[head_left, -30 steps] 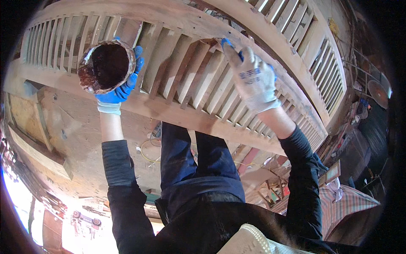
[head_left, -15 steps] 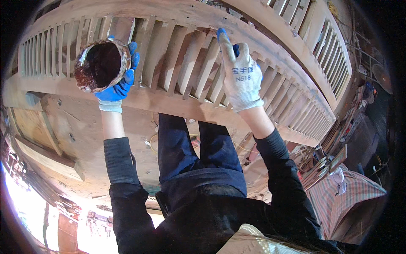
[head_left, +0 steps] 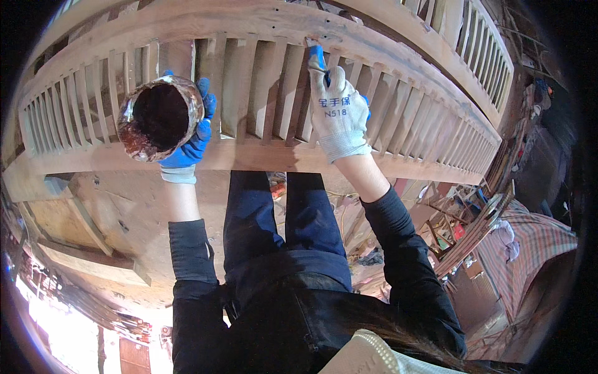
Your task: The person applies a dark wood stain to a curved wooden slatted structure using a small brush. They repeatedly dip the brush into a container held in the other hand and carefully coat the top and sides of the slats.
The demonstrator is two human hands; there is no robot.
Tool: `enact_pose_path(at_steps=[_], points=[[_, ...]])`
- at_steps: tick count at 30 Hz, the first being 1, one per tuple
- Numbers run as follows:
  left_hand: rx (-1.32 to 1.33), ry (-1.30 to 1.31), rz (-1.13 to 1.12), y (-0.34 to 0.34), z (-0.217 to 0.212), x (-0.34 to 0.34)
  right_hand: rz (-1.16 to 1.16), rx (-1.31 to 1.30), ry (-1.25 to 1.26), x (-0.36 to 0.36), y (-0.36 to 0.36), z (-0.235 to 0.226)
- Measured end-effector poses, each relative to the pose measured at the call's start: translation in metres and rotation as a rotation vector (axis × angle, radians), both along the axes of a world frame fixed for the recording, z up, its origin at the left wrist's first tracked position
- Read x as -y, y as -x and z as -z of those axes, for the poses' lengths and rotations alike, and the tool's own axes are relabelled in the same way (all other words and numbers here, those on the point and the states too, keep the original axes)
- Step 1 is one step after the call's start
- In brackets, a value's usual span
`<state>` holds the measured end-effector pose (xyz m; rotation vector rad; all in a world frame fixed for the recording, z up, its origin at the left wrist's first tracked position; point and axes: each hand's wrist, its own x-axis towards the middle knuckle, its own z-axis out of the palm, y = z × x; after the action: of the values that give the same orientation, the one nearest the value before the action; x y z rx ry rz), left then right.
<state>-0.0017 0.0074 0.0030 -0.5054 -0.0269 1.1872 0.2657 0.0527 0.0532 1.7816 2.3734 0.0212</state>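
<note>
My left hand (head_left: 193, 140), in a blue glove, grips a round can (head_left: 159, 117) stained dark red-brown inside and around its rim. It holds the can over the lower rail of a long wooden slatted panel (head_left: 249, 156). My right hand (head_left: 339, 109), in a white and blue glove, reaches up between the slats near the top rail (head_left: 249, 25). Its fingers are closed on a small dark tool whose tip is hidden behind the fingers. My legs in dark trousers stand below the panel.
A second slatted wooden panel (head_left: 461, 43) lies behind the first at the upper right. Pale wooden boards (head_left: 81, 230) lie at the left. Wooden frames and a striped cloth (head_left: 529, 249) crowd the right side.
My right hand has moved left and up along the slats toward the top rail. The can in my left hand has shifted slightly right and lower in the picture.
</note>
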Motion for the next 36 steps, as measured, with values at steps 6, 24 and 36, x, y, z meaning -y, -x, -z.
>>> enact_pose_path(at_steps=[6,24,36], points=[[0.061,0.026,0.018,0.001,0.004,-0.001,0.020,-0.094,0.098,0.011,0.000,-0.018],[-0.001,-0.015,0.037,-0.001,0.000,-0.003,0.126,-0.106,0.110,0.001,0.001,-0.021],[-0.540,0.263,-0.046,-0.003,0.007,0.002,0.944,-1.613,0.743,0.005,-0.020,-0.100]])
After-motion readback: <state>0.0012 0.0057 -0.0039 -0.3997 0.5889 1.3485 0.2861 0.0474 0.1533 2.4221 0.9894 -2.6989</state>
